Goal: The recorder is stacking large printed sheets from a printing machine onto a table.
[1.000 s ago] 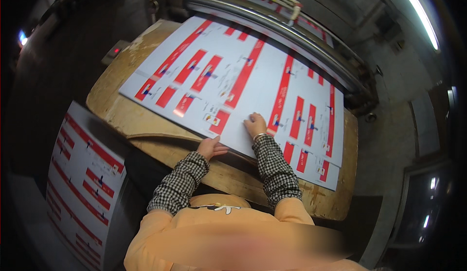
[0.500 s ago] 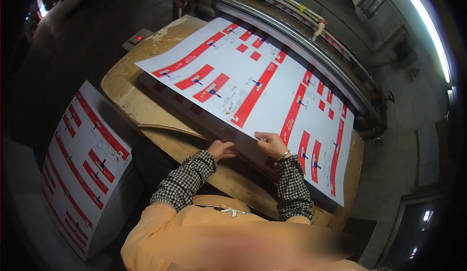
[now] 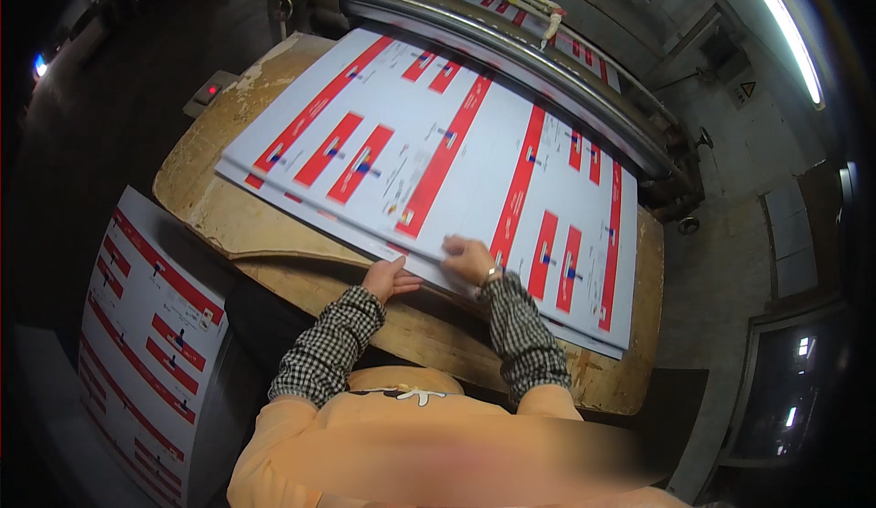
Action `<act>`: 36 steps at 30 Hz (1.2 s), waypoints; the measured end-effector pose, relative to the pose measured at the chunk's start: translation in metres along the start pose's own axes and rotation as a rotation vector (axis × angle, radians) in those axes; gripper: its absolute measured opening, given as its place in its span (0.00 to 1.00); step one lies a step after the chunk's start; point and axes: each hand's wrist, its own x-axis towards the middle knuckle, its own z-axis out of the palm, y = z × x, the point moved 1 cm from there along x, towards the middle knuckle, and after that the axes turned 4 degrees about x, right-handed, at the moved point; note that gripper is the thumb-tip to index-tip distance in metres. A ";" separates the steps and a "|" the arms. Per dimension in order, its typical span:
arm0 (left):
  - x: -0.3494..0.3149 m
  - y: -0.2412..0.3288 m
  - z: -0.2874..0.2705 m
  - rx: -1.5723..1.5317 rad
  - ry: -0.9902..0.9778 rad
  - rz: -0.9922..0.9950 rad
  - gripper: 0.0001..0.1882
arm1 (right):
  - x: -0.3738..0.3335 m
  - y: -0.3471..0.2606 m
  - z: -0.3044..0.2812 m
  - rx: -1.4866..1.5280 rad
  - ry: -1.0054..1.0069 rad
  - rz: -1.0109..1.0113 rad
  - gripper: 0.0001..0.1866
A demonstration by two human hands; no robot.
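A large white printed sheet [image 3: 474,175] with red bands lies on the wooden table, its far side at a metal roller. Beneath its near edge shows a strip of another sheet [image 3: 315,212], slightly offset. My right hand [image 3: 470,259] is closed at the top sheet's near edge, fingers curled and a little blurred; its exact hold is partly hidden. Just left of it, my left hand [image 3: 391,280] is beside the lower sheet's front edge, fingers stretched out and thumb raised. Both forearms wear black-and-white checked sleeves [image 3: 333,339].
The worn wooden table [image 3: 205,198] has a curved front edge with a gap under its top board. The roller [image 3: 511,79] spans its far side, with more printed sheets [image 3: 584,52] behind. A tall stack of similar sheets [image 3: 137,326] stands left. A switch box [image 3: 210,93] sits at the table's left corner.
The top sheet's raised near edge has come down over the sheet below. My right hand has moved left, toward my left hand. The whole view has shifted somewhat.
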 end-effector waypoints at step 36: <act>0.002 0.002 0.006 0.007 -0.016 0.016 0.20 | 0.030 0.020 -0.013 -0.165 0.348 -0.007 0.23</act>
